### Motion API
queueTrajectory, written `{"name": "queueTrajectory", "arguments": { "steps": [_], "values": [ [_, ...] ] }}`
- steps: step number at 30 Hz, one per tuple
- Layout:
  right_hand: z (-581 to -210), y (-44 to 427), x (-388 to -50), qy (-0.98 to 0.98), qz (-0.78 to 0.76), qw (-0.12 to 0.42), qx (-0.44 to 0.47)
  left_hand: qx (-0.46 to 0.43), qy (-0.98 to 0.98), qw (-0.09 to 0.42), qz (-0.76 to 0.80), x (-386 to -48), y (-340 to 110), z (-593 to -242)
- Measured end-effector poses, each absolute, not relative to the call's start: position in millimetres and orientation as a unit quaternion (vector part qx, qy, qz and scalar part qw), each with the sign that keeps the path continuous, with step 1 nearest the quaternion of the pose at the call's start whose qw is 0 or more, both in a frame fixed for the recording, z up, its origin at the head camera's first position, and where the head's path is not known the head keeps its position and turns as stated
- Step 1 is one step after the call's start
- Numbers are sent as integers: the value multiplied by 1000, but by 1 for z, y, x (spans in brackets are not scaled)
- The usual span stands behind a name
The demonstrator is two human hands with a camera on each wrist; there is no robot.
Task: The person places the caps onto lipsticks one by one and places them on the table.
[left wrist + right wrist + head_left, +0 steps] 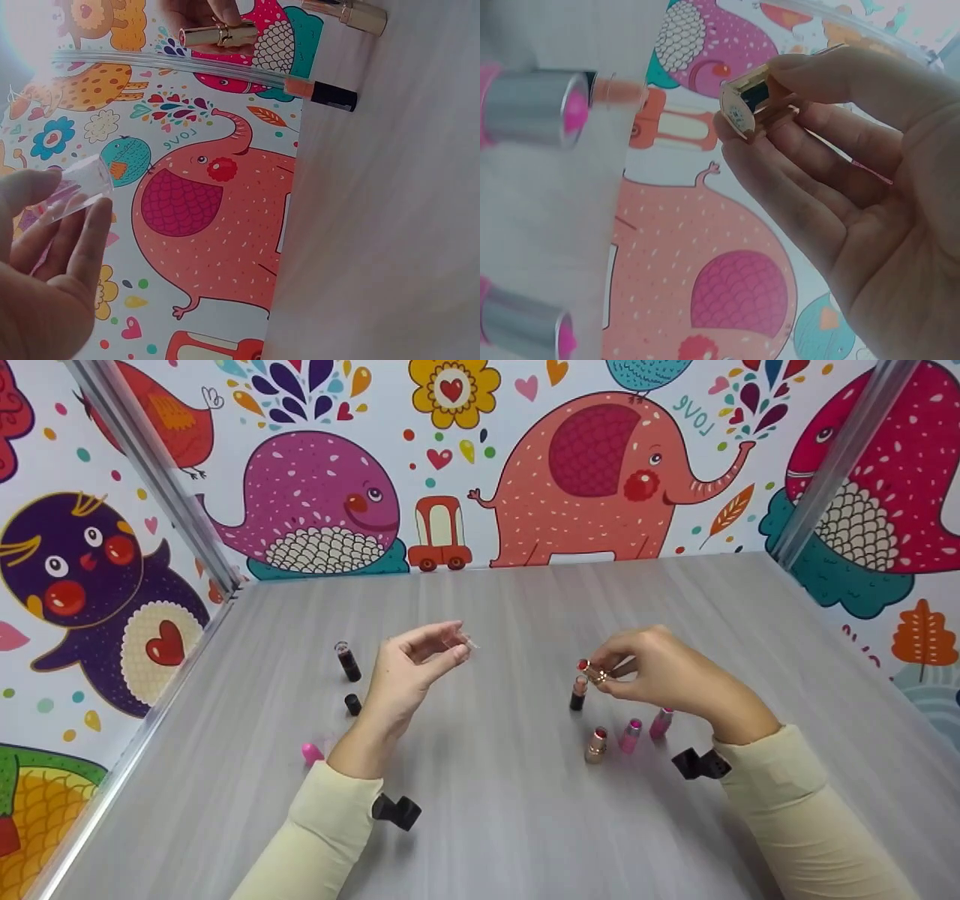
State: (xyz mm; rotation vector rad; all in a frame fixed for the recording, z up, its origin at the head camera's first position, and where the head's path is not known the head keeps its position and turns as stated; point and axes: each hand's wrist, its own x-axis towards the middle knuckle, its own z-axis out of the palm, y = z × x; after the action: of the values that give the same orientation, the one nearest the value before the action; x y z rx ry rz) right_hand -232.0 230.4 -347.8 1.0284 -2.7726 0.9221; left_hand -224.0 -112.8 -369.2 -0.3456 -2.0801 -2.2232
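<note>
The left hand [409, 675] pinches a clear, see-through cap [459, 640] above the table; in the left wrist view the cap [79, 187] lies between thumb and fingers. The right hand [664, 675] holds a gold lipstick tube [598, 673] with a red tip, and in the right wrist view its gold base [739, 112] faces the camera. Just below the tube stands a black lipstick with a peach upper part [577, 694]. Nearer the front are a gold lipstick with a red tip [596, 745] and two pink lipsticks [631, 736], [536, 109].
On the left of the grey table [480, 810] are a dark lipstick with a clear top [348, 661], a short black cap [352, 704] and a bright pink piece [311, 754] beside the left wrist. Printed panels with metal posts [154, 472] stand behind and at the sides.
</note>
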Motion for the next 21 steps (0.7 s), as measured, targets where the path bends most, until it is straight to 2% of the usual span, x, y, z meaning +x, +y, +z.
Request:
{"name": "queueTrajectory", "arguments": {
  "steps": [21],
  "values": [
    [-356,194,-218,-871,311,27,380,-182,-685,16,-705,-211,-86,-379]
  ]
}}
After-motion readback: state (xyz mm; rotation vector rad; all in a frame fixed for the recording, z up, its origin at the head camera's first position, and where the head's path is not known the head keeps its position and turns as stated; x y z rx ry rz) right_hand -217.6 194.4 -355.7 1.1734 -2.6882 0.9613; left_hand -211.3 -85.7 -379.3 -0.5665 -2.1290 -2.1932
